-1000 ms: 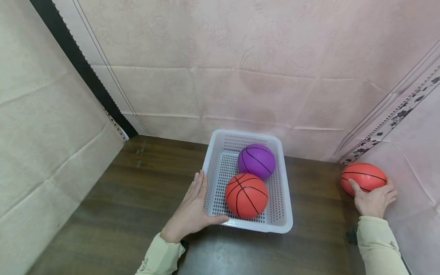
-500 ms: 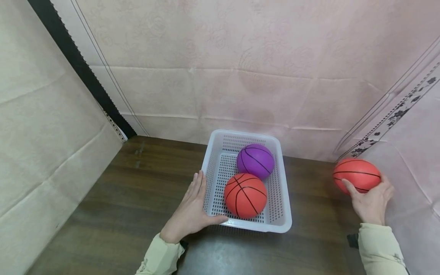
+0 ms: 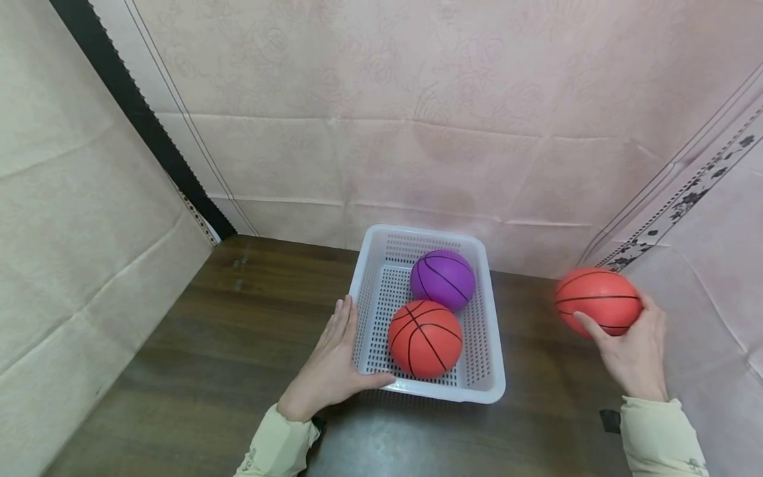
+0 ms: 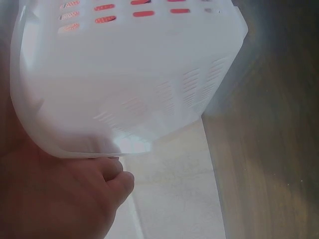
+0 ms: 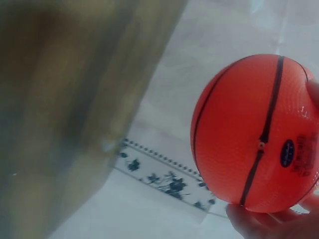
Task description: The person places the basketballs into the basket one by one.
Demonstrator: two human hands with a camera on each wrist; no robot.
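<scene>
My right hand (image 3: 634,354) grips a red toy basketball (image 3: 598,301), thumb on its near side and fingers round its right side. In the right wrist view this basketball (image 5: 256,134) shows black seams and a small dark oval mark, with fingertips at its edges and the wooden tabletop off to one side. My left hand (image 3: 334,361) lies along the near left corner of a white perforated plastic basket (image 3: 491,344), fingers straight at its left side and thumb on the front rim. Inside sit a purple toy basketball (image 3: 443,279) and another red basketball (image 3: 426,339), close together.
The basket stands on a dark wooden table (image 3: 238,358). Pale patterned cloth (image 3: 369,132) hangs behind the table, and more cloth closes in the left and right sides. A floral border (image 3: 685,199) runs down the right corner.
My right hand has lifted the red basketball from beside the right-hand cloth and carried it left. The left hand and the basket stay in place.
</scene>
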